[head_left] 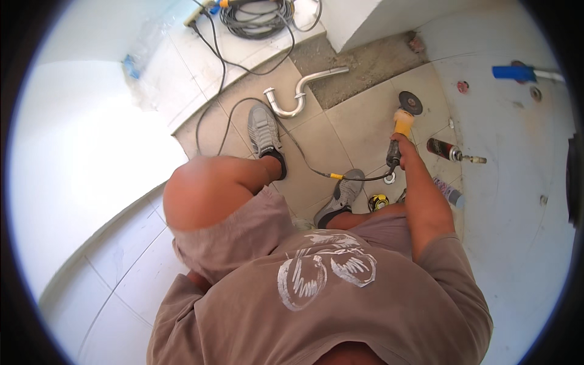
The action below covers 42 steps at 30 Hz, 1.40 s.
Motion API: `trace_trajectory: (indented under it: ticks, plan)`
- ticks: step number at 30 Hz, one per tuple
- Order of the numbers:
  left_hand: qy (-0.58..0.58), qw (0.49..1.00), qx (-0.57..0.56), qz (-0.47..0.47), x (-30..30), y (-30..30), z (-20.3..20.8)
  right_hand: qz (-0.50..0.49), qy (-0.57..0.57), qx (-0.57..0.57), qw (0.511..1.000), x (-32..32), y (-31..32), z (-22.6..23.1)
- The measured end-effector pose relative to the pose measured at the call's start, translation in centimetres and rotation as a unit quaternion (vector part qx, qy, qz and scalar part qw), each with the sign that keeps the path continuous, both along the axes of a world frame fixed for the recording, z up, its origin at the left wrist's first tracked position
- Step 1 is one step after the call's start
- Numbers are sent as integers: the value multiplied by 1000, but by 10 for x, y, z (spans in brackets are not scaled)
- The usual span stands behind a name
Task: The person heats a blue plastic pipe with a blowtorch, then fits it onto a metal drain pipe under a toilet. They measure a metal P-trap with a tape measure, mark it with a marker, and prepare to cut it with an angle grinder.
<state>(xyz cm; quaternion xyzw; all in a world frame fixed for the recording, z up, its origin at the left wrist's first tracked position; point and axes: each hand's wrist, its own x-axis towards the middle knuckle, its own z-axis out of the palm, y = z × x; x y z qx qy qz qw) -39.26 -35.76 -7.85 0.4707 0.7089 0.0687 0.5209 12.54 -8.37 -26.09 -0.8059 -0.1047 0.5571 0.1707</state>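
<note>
My right hand (pixel 404 151) is closed around the dark body of a yellow and black angle grinder (pixel 403 123). A dark disc (pixel 410 103) is at the tool's far end, over the tiled floor near the right wall. From its rear a black power cord (pixel 310 165) with a yellow band runs left past my shoes. My left hand is hidden; only a bit of that arm shows below the sleeve, beside my thigh. A chrome curved drain pipe (pixel 298 100) lies on the tiles ahead of my left shoe.
A blowtorch canister (pixel 444 149), a bottle (pixel 450 193) and a yellow-black tape measure (pixel 378 202) lie at the right. Coiled black cable (pixel 258 18) and a power strip (pixel 196 13) rest on the ledge. A blue-handled pipe (pixel 514 73) juts from the wall. Rough untiled ground (pixel 359 73) lies ahead.
</note>
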Motion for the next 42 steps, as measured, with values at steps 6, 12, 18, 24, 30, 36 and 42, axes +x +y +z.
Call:
trace_trajectory:
  ticks: [6,12,18,24,30,36,42]
  plan:
    - [12,994,80,78,4,-26,-20,12,76,67,995,-43,-31,29]
    - [-6,962,136,236,-60,-62,-6,28,110,97,989,-85,-63,69]
    - [9,938,186,291,-90,-58,-23,73,38,130,988,-85,-99,91]
    - [66,928,200,307,-112,-61,-33,70,17,130,989,-75,-105,93]
    - [-147,874,205,415,-110,-61,-35,45,9,139,989,-67,-106,97]
    - [-229,855,187,427,-123,-57,-47,62,24,131,989,-65,-108,107]
    - [-152,888,213,378,-125,-63,-78,75,7,132,988,-72,-106,105]
